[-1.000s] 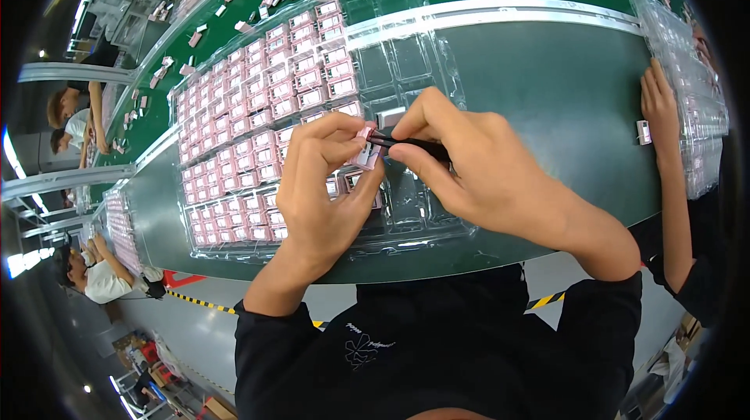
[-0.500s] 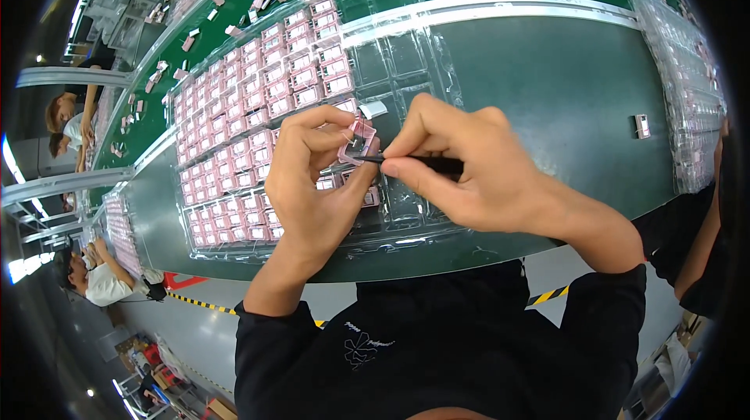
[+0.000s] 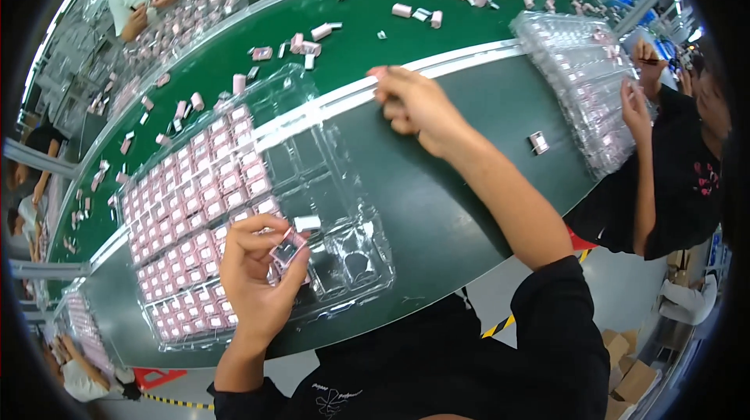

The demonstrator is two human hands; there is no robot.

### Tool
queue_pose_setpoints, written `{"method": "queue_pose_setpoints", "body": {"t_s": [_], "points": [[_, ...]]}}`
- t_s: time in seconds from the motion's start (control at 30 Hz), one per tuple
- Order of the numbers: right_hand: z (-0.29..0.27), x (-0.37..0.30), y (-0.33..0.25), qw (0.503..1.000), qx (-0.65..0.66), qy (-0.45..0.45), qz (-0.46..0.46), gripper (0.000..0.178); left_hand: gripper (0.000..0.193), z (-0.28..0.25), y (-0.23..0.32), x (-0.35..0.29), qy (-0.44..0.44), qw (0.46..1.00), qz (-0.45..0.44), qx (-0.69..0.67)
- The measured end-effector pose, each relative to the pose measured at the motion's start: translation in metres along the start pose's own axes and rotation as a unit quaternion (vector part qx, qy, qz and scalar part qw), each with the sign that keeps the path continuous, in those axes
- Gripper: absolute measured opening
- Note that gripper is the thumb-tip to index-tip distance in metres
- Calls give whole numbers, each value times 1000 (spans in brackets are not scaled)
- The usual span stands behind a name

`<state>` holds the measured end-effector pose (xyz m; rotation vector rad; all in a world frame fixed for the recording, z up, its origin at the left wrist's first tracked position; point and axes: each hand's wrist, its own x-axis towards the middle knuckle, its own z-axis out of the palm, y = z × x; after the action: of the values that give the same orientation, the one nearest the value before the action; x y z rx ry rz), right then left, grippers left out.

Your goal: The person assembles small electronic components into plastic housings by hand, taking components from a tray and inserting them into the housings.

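Note:
My left hand is closed on a small pink plastic housing with a dark inside, pinched between thumb and fingers above the tray. Beneath it, a clear plastic tray holds rows of similar pink housings, each with a pale face. A small white cap-like piece lies on the tray just right of the held housing. My right hand reaches out over the metal rail, fingers curled, index fingertip reddish. Whatever may be inside that hand is hidden, and the black tool does not show.
Beyond the rail, a green conveyor belt carries scattered pink and white pieces. A stack of clear trays stands at the right, near a co-worker's hand. One loose housing lies on the table. Another person works across the belt.
My right hand has left the housing and moved forward over the rail; its black tool is out of sight. My left hand still holds the housing. The view has shifted rightward.

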<state>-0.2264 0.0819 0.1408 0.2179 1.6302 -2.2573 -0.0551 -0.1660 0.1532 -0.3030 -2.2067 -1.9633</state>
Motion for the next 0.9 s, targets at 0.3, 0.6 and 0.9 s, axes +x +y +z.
{"method": "queue_pose_setpoints", "body": {"t_s": [0.3, 0.6, 0.9], "points": [[58, -73, 24, 924, -184, -306, -138, 34, 35, -1, -6, 10, 41, 997, 31, -58], [64, -75, 37, 945, -183, -199, -184, 20, 39, -3, 0, 10, -17, 993, -57, -101], [66, -77, 38, 925, -147, -235, -260, 17, 38, -5, 11, 15, -98, 958, -196, -186]]}}
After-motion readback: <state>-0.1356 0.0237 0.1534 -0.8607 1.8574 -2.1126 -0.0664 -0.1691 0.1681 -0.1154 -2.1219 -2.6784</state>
